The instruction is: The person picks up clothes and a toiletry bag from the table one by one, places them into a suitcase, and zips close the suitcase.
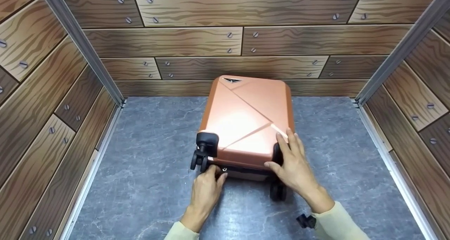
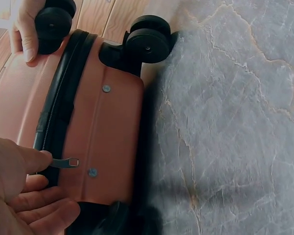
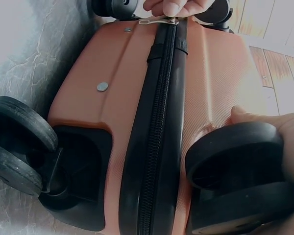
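An orange-pink hard-shell suitcase (image 1: 246, 106) lies flat on the floor, its wheeled end toward me. My left hand (image 1: 205, 192) is at that end, thumb and finger pinching a metal zipper pull (image 2: 68, 163). Beyond the fingers, the zipper (image 3: 159, 103) runs closed between black borders in the right wrist view. My right hand (image 1: 297, 171) rests on the near right corner with fairly straight fingers over the top shell. Its thumb touches the shell beside a black double wheel (image 3: 235, 161). The underside of the suitcase is hidden.
Grey marbled flooring (image 1: 151, 169) surrounds the suitcase. Wood-patterned panels form a back wall (image 1: 197, 41) and side walls, with metal rails (image 1: 383, 141) along the floor edges. A small black object (image 1: 306, 221) is by the right sleeve.
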{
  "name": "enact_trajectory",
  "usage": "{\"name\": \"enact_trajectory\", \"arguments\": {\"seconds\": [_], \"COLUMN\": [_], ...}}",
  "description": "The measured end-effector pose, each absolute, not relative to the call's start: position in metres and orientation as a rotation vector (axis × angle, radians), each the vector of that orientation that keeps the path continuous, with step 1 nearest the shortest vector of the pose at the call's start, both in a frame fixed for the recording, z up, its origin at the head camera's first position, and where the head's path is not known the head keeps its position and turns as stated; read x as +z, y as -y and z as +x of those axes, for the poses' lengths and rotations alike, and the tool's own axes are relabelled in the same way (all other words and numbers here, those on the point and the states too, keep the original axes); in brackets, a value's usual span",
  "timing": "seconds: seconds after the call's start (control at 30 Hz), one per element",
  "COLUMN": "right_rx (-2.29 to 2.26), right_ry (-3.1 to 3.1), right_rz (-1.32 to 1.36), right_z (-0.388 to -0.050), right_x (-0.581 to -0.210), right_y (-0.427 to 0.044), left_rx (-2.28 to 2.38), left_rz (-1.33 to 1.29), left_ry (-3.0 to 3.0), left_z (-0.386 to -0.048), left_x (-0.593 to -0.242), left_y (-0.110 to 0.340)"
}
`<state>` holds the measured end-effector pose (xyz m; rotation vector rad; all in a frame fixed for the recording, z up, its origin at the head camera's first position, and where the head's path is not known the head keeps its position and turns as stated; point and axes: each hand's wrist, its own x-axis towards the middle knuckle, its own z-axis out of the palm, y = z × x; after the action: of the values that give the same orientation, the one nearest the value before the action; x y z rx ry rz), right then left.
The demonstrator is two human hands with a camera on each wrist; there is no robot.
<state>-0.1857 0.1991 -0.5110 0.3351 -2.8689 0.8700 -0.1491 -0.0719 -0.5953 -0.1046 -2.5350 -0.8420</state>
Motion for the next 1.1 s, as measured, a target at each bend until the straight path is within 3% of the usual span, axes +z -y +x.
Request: {"name": "enact_trajectory", "arguments": {"seconds": [1.1], "right_rx": [0.832], "right_ry": [2.866], "right_rz": [0.342], "right_z": [-0.185], "right_x": [-0.512], "right_y": [-0.198], "left_rx": [-0.695], "left_rz": [-0.102], "left_ry": [2.337], "left_z": [-0.157], "left_x": [-0.620], "left_y": [0.061]}}
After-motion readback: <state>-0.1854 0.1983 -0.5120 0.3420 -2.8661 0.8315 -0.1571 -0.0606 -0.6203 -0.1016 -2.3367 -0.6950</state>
